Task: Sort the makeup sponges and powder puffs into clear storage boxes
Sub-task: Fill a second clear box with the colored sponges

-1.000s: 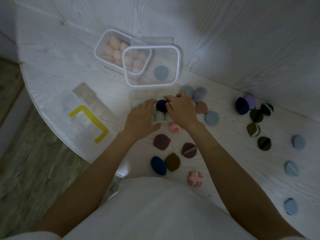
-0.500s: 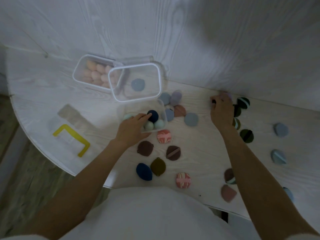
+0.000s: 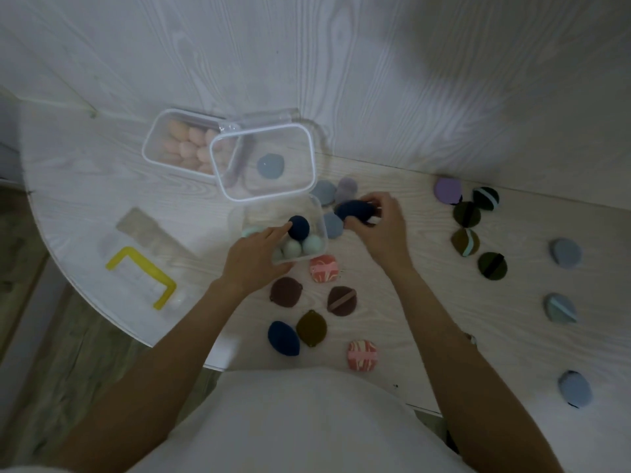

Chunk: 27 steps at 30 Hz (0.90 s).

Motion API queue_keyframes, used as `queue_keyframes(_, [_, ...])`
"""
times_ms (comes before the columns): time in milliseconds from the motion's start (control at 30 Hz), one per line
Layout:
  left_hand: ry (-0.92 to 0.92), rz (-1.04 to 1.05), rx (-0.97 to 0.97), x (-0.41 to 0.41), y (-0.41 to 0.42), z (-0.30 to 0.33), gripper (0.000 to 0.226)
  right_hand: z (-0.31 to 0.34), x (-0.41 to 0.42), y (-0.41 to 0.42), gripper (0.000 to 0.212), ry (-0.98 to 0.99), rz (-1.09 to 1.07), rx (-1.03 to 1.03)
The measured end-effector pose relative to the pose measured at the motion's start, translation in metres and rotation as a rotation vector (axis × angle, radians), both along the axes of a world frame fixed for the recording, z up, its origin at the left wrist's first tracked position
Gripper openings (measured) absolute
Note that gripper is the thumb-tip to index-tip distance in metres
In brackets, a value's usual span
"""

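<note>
A small clear box [image 3: 319, 221] in the middle of the table holds pale green sponges [image 3: 302, 246] and a dark blue sponge [image 3: 299, 227]. My left hand [image 3: 254, 257] grips the box's near edge, one finger touching the dark blue sponge. My right hand [image 3: 380, 230] pinches another dark blue sponge [image 3: 353, 210] just right of the box. Behind stand a larger clear box [image 3: 309, 155] with one blue puff [image 3: 270, 166] and a box of peach sponges [image 3: 153, 145].
Loose puffs lie around: brown, olive, navy and pink ones [image 3: 323, 268] near my body, dark green ones [image 3: 491, 266] and a purple one [image 3: 447, 190] to the right, blue ones [image 3: 565, 252] far right. A lid with yellow clasp [image 3: 140, 274] lies left, by the rounded table edge.
My right hand came back from the dark puffs at the right to beside the small box, now holding a dark blue sponge. My left hand stayed at the box.
</note>
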<state>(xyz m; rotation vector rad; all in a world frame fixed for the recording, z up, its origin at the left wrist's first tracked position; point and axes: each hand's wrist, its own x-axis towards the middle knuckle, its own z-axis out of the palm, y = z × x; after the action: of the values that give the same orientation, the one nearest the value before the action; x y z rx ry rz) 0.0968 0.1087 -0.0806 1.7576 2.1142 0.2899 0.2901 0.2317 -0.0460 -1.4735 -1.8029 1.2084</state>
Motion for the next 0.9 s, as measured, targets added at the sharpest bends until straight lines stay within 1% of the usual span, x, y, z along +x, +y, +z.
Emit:
queue_keyframes(100, [0.016, 0.002, 0.028, 0.000, -0.003, 0.001, 0.070, 0.008, -0.048, -0.019, 0.029, 0.151, 0.195, -0.039])
queue_keyframes(167, [0.003, -0.001, 0.058, 0.001, -0.003, -0.001, 0.061, 0.003, -0.075, -0.025, 0.027, 0.193, 0.290, -0.004])
queue_keyframes(200, [0.000, -0.004, 0.075, 0.000, -0.004, -0.003, 0.055, -0.002, -0.086, -0.027, 0.027, 0.173, 0.347, 0.032])
queue_keyframes(267, [0.004, -0.006, 0.103, 0.000, -0.006, -0.005, 0.048, -0.017, -0.096, -0.025, 0.026, 0.050, 0.443, 0.086])
queue_keyframes(400, [0.005, 0.028, 0.124, -0.004, -0.013, -0.006, 0.052, -0.034, -0.093, -0.020, 0.029, -0.280, 0.521, 0.252])
queue_keyframes(467, [-0.004, 0.027, 0.127, -0.007, -0.017, -0.007, 0.047, -0.033, -0.094, -0.019, 0.030, -0.403, 0.556, 0.333])
queue_keyframes(533, [-0.031, 0.044, 0.082, -0.009, -0.019, -0.008, 0.044, -0.031, -0.096, -0.019, 0.027, -0.486, 0.595, 0.391])
queue_keyframes(633, [-0.086, 0.084, 0.053, -0.013, -0.018, -0.009, 0.045, -0.034, -0.096, -0.023, 0.020, -0.501, 0.730, 0.443])
queue_keyframes(700, [-0.117, 0.085, 0.061, -0.013, -0.017, -0.009, 0.048, -0.033, -0.094, -0.024, 0.022, -0.505, 0.793, 0.437])
queue_keyframes(800, [-0.160, 0.079, 0.043, -0.016, -0.016, -0.008, 0.050, -0.029, -0.092, -0.025, 0.024, -0.444, 0.757, 0.397])
queue_keyframes(900, [-0.166, 0.079, 0.025, -0.019, -0.017, -0.007, 0.047, -0.026, -0.090, -0.027, 0.025, -0.436, 0.707, 0.361])
